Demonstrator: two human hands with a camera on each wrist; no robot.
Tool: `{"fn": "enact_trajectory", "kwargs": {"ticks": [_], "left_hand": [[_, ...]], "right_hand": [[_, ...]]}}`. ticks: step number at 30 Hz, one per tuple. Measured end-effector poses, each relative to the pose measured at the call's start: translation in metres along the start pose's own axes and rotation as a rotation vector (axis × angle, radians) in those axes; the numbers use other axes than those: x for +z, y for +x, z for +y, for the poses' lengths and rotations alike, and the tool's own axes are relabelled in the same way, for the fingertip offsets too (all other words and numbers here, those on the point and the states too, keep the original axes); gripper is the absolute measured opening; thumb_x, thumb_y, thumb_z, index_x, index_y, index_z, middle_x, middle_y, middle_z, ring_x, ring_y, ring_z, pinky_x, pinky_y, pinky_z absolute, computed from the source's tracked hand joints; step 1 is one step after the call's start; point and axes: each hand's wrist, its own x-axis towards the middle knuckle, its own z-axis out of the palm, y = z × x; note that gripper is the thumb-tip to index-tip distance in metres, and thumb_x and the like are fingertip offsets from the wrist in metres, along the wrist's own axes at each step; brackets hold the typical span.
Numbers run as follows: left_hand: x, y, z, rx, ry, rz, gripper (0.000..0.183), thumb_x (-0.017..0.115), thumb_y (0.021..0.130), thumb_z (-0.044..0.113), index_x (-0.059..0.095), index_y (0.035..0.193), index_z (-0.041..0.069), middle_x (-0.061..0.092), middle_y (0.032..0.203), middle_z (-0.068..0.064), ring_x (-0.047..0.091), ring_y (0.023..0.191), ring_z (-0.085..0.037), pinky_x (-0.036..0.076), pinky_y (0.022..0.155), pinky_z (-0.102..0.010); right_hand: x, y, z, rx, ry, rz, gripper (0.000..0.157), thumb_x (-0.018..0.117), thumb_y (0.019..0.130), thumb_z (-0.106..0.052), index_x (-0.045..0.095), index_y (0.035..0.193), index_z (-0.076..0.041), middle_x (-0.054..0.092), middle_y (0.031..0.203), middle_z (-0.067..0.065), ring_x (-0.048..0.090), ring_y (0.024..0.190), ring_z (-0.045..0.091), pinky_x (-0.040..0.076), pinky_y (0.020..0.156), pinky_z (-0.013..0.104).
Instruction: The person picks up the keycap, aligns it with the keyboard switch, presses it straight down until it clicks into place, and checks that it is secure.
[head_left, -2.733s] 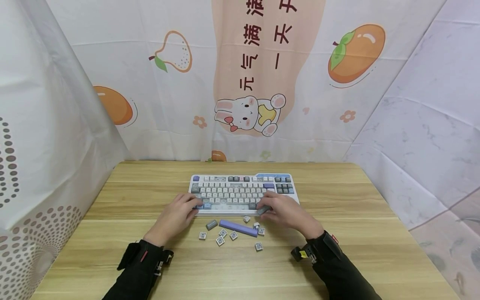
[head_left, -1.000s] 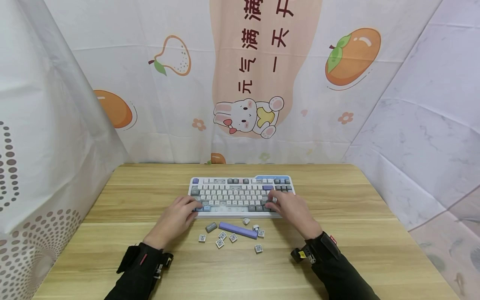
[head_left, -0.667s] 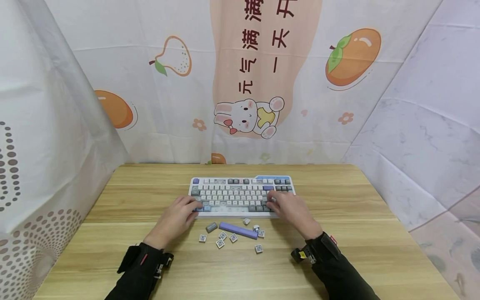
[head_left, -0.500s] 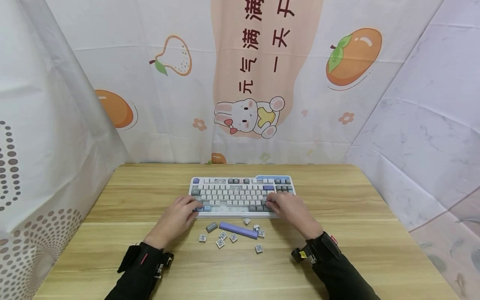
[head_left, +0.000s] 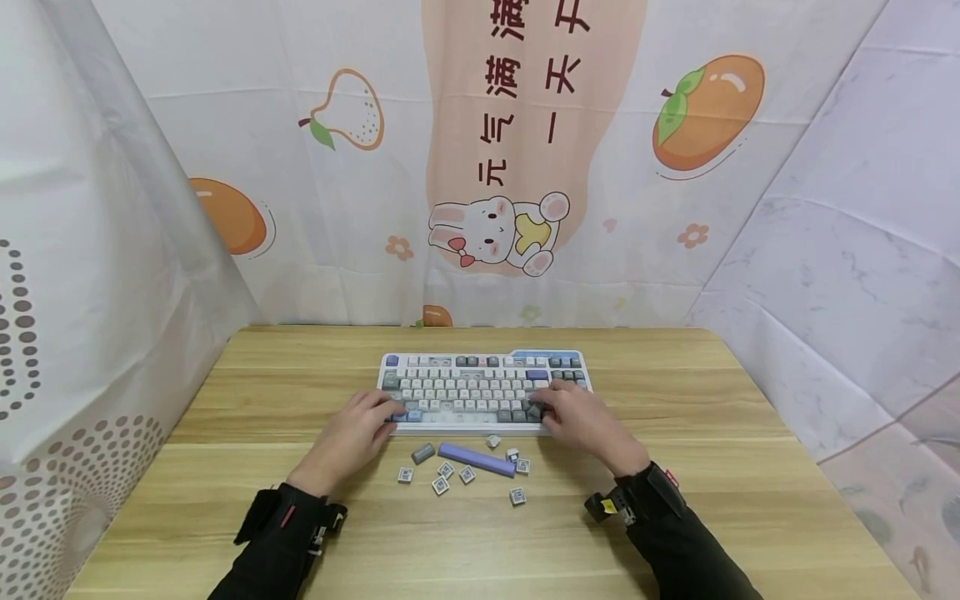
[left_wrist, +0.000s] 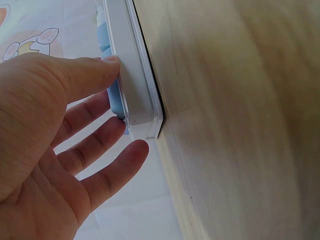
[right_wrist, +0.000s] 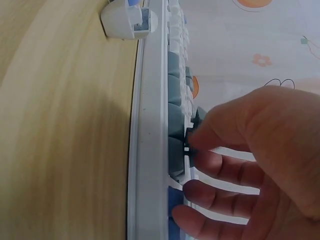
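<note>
The white keyboard [head_left: 468, 428] lies near the table's far side. My left hand [head_left: 363, 429] grips its front left corner; the thumb lies on the front edge by the blue keys [left_wrist: 116, 95], with fingertips against the left side. At the keyboard's lower right, my right hand [head_left: 581, 419] pinches a dark grey-green keycap [right_wrist: 192, 142] between thumb and index finger. This keycap is tilted and stands above the grey front-row keys [right_wrist: 175, 120]. Its far part is hidden by the fingers. The right hand's lower fingertips hang beside the dark blue keys [right_wrist: 175, 200].
In front of the keyboard lie a long purple spacebar keycap [head_left: 477, 459], a grey wide keycap [head_left: 423, 453] and several small loose keycaps [head_left: 467, 475]. Wooden table [head_left: 420, 550] surrounds them. A printed cloth [head_left: 360, 217] hangs behind the far edge.
My right hand brought a grey keycap from the front edge onto the lower right keys, and now a dark keycap shows tilted in its fingers there. My left hand stays at the corner.
</note>
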Motion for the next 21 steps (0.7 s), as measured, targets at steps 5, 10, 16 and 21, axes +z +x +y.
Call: {"fn": "enact_trajectory", "kwargs": {"ticks": [5, 10, 16, 21], "left_hand": [[0.0006, 0.0001, -0.0007, 0.001, -0.002, -0.001, 0.023, 0.07, 0.084, 0.011, 0.069, 0.107, 0.012, 0.061, 0.112, -0.006, 0.053, 0.107, -0.024, 0.046, 0.091, -0.04], [0.0007, 0.0005, -0.0007, -0.001, -0.002, 0.001, 0.023, 0.07, 0.084, 0.011, 0.069, 0.107, 0.012, 0.062, 0.112, -0.006, 0.053, 0.107, -0.024, 0.046, 0.091, -0.04], [0.0005, 0.0007, -0.0005, -0.003, -0.002, -0.002, 0.023, 0.07, 0.084, 0.011, 0.069, 0.107, 0.013, 0.062, 0.112, -0.006, 0.053, 0.107, -0.024, 0.045, 0.091, -0.04], [0.0004, 0.0007, -0.0008, -0.003, -0.003, -0.004, 0.023, 0.07, 0.084, 0.011, 0.069, 0.107, 0.012, 0.062, 0.112, -0.006, 0.053, 0.107, -0.024, 0.045, 0.091, -0.04]], "right_hand": [[0.0016, 0.0003, 0.0014, -0.021, -0.007, 0.029, 0.027, 0.067, 0.085, -0.018, 0.071, 0.11, -0.01, 0.055, 0.092, 0.002, 0.047, 0.074, 0.012, 0.044, 0.061, 0.029], [0.0038, 0.001, 0.0026, -0.01, -0.012, 0.042, 0.025, 0.07, 0.084, -0.019, 0.073, 0.107, -0.01, 0.056, 0.094, 0.001, 0.049, 0.08, 0.015, 0.045, 0.067, 0.032], [0.0062, 0.0021, 0.0041, -0.035, -0.033, 0.053, 0.029, 0.07, 0.083, -0.013, 0.069, 0.111, -0.006, 0.059, 0.09, 0.003, 0.054, 0.076, 0.017, 0.048, 0.065, 0.035], [0.0066, 0.0046, 0.0059, -0.032, -0.005, 0.077, 0.028, 0.07, 0.081, -0.009, 0.069, 0.109, -0.005, 0.062, 0.09, 0.005, 0.057, 0.078, 0.018, 0.05, 0.067, 0.035]]}}
